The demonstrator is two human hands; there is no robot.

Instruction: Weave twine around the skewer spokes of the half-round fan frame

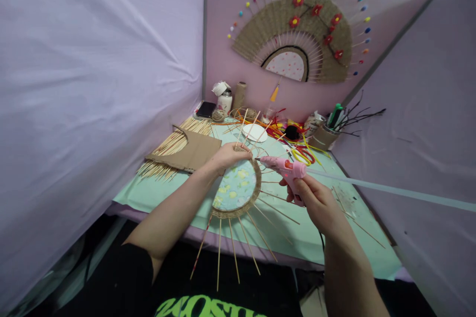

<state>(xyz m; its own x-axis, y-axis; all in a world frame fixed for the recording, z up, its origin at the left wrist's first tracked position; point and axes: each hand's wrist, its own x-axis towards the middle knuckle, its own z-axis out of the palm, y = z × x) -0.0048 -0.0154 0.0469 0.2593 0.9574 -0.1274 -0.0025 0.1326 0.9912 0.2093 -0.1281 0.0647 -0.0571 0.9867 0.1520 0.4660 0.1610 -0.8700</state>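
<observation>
My left hand (235, 154) grips the upper end of a half-round panel (234, 188) with blue-green floral fabric and a brown corded rim. Thin wooden sticks (233, 250) stick out all round its curved edge like rays. In my right hand (312, 198) is a pink hot glue gun (284, 171), the fingers wrapped round its handle. The gun's nozzle points left, close to the rim beside my left fingers; whether it touches cannot be made out. A long translucent glue stick (390, 189) trails from the gun's back end.
Cut cardboard (201, 151) lies over a heap of sticks (163, 146) at left. Behind are a white disc (255, 132), yellow-handled scissors (303, 156), a phone (206, 109), a jar (224, 102) and a pot of pens and twigs (325, 136). A decorated fan (297, 34) hangs on the back wall.
</observation>
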